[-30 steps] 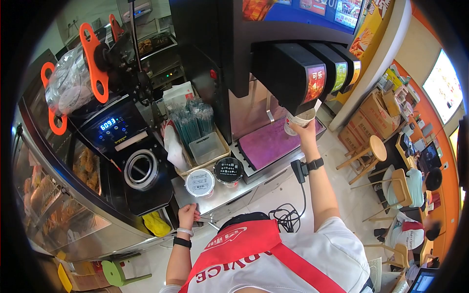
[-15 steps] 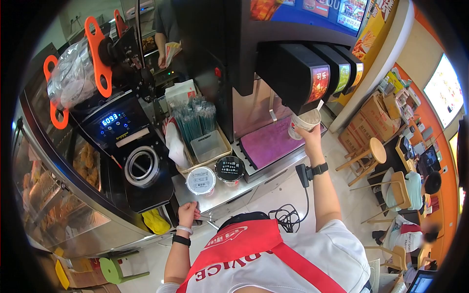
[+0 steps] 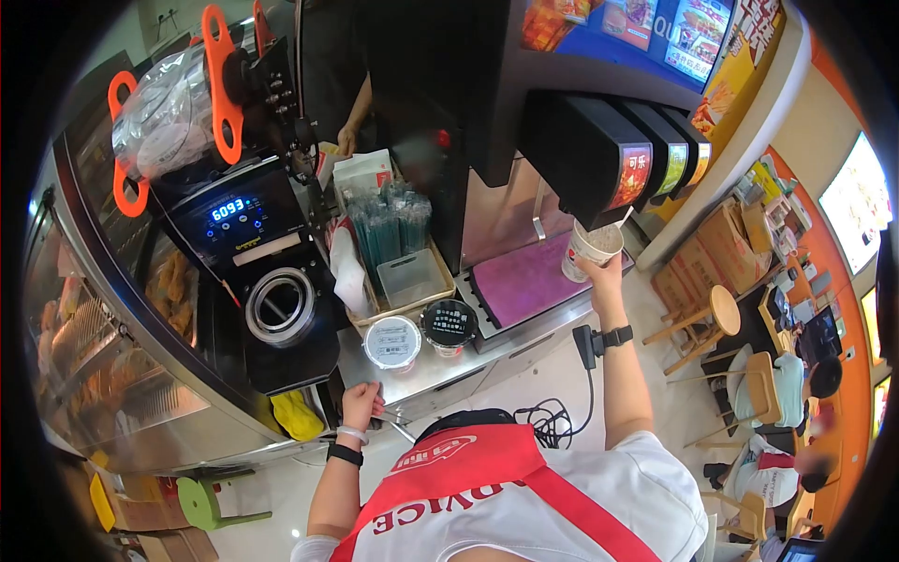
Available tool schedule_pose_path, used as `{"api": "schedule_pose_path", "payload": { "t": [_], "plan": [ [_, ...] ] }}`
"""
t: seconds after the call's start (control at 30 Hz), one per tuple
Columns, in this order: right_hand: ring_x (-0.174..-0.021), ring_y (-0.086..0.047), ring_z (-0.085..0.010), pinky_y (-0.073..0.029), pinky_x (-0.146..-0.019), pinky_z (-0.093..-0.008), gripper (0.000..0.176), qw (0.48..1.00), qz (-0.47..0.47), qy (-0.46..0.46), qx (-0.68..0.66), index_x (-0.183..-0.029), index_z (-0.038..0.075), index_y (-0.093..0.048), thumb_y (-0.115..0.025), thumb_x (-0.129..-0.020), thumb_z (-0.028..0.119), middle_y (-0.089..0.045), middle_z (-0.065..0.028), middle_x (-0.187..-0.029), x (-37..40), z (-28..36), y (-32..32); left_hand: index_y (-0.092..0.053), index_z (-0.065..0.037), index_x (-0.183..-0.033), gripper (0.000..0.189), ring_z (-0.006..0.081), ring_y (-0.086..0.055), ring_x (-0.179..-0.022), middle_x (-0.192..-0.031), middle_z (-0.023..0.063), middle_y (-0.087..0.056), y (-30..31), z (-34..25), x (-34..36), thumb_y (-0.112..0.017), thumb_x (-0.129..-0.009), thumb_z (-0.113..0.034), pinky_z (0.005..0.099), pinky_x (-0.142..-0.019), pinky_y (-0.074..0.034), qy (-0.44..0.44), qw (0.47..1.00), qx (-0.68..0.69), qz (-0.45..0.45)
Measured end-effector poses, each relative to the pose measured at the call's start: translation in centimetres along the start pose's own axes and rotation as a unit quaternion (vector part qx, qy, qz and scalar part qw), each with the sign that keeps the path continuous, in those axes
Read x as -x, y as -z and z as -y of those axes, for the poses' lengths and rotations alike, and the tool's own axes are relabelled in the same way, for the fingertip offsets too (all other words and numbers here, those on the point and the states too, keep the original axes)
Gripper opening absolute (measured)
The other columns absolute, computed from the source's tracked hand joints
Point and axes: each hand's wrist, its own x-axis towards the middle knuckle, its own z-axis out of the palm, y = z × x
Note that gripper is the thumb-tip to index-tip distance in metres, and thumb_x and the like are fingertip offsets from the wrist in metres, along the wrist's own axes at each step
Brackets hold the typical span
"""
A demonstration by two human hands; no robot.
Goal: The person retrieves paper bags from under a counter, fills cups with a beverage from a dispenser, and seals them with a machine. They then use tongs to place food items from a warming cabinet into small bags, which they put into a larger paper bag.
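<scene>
My right hand (image 3: 604, 273) is wrapped round a white paper cup (image 3: 594, 245) just below the black drink dispenser (image 3: 613, 159), over its purple drip mat (image 3: 534, 278). A thin white stick (image 3: 626, 216) rises from the cup's open rim, and something pale and greyish shows inside. My left hand (image 3: 361, 405) is closed in a loose fist at the counter's front edge, with nothing visible in it. Near it on the counter stand a cup with a white printed lid (image 3: 392, 342) and one with a black printed lid (image 3: 449, 322).
A basket (image 3: 412, 281) holds wrapped straws (image 3: 389, 220) and a clear tray. Left of it stands a black cup sealing machine (image 3: 280, 304) with a lit display and film roll. A co-worker's arm (image 3: 356, 114) shows behind. Cardboard boxes (image 3: 721, 234) and a wooden stool (image 3: 723, 309) stand at right.
The view has shifted a little. My right hand has brought the cup slightly lower and nearer to me. The co-worker's hand behind the counter has moved. My left hand stays put.
</scene>
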Motion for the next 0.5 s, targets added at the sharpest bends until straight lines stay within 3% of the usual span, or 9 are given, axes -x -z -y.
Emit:
{"api": "schedule_pose_path", "payload": {
  "t": [0.23, 0.37, 0.5],
  "plan": [
    [-0.098, -0.049, -0.0169, -0.037, -0.086, -0.0302, 0.065, 1.000, 0.000, 0.006, 0.015, -0.113, 0.006, -0.039, -0.067, -0.056, -0.005, -0.051, -0.0052, -0.107, 0.6, 0.3, 0.0, -0.052, -0.002, -0.063, 0.030, 0.0127, -0.052, -0.042, -0.055, 0.0079, -0.054, 0.2, 0.4, -0.1, -0.053, -0.081, -0.025, 0.0216, -0.039, -0.043, -0.009, 1.000, 0.005, 0.011],
    [-0.098, -0.049, -0.0168, -0.037, -0.086, -0.0303, 0.065, 0.999, 0.044, 0.021, 0.018, -0.113, 0.005, -0.039, -0.066, -0.056, -0.006, -0.051, -0.0054, -0.107, 2.2, 2.1, -0.7, -0.052, -0.002, -0.063, 0.029, 0.0134, -0.052, -0.042, -0.055, 0.0079, -0.054, 0.5, 0.0, 0.7, -0.053, -0.081, -0.025, 0.0221, -0.040, -0.044, 0.002, 0.999, 0.041, 0.000],
    [-0.098, -0.050, -0.0170, -0.037, -0.087, -0.0304, 0.065, 0.994, 0.103, -0.022, 0.007, -0.114, 0.003, -0.040, -0.065, -0.055, -0.007, -0.052, -0.0061, -0.106, 5.5, 4.2, -3.1, -0.050, -0.002, -0.053, 0.037, 0.0085, -0.051, -0.047, -0.052, 0.0039, -0.053, 1.7, -2.4, 3.4, -0.054, -0.080, -0.026, 0.0217, -0.046, -0.042, -0.075, 0.997, -0.011, 0.033]
  ]
}}
